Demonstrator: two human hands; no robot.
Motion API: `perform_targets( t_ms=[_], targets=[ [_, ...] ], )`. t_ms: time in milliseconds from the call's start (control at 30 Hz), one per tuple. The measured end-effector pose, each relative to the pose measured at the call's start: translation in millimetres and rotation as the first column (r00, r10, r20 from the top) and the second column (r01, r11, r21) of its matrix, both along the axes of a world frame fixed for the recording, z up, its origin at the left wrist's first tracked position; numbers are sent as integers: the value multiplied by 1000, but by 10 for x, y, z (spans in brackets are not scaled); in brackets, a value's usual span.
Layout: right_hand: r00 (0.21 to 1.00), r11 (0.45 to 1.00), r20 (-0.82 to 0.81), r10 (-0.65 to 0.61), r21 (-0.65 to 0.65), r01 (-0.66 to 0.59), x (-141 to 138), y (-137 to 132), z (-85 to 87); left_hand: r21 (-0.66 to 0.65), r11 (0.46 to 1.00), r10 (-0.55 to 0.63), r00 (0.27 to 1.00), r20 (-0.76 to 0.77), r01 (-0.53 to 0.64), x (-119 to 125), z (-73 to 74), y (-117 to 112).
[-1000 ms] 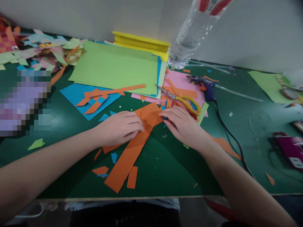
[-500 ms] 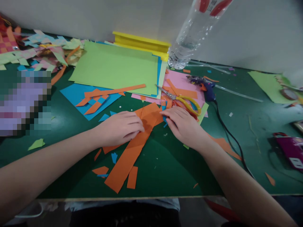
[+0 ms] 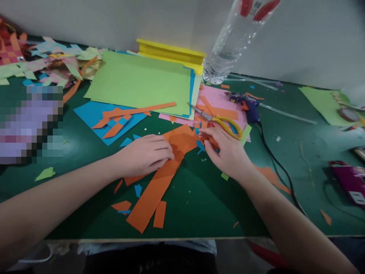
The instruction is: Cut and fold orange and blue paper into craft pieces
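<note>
While your left hand (image 3: 145, 154) lies flat in the middle of the frame, fingers pressed together on the wide orange strip (image 3: 158, 184) that runs diagonally toward the lower edge of the green surface (image 3: 199, 198), your right hand (image 3: 225, 152) sits just right of the strip's upper end. Its fingers are pinching a small orange scrap (image 3: 209, 140), right below the yellow-handled scissors (image 3: 228, 125), with the lime green sheet (image 3: 142, 82) further up.

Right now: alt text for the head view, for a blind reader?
On a green table, the left hand lies flat on a long orange paper strip while the right hand touches small orange and blue scraps beside yellow-handled scissors. Behind them are a light green sheet, a glue gun and a clear plastic bottle.
</note>
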State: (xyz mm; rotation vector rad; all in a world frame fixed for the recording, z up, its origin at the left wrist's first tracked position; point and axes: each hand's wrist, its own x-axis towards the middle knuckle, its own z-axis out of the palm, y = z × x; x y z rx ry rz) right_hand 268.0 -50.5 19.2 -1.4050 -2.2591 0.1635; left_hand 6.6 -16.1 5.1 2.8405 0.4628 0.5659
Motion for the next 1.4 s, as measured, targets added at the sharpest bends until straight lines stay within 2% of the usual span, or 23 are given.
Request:
perform_targets(
  t_ms=[333, 500, 733, 1200, 1400],
  targets=[
    [1000, 1000, 22, 0, 15, 0, -25, -6, 10, -29, 1000, 7, 1000, -3, -7, -10, -8, 0],
    [998, 999, 33, 49, 4, -49, -15, -16, 0, -14, 1000, 2, 1000, -3, -2, 4, 9, -1],
    [988, 990, 103, 119, 61, -126, -27, -22, 0, -34, 999, 1, 1000, -13, -1, -1, 8, -1],
    [988, 993, 115, 103, -64, -96, -18, 1, -22, -36, 999, -1, 1000, -8, 1, 2, 6, -2],
    [981, 993, 173, 88, -96, -72, -30, 1, -16, -41, 999, -6, 1000, -11, 5, 11, 24, -3]
  ],
)
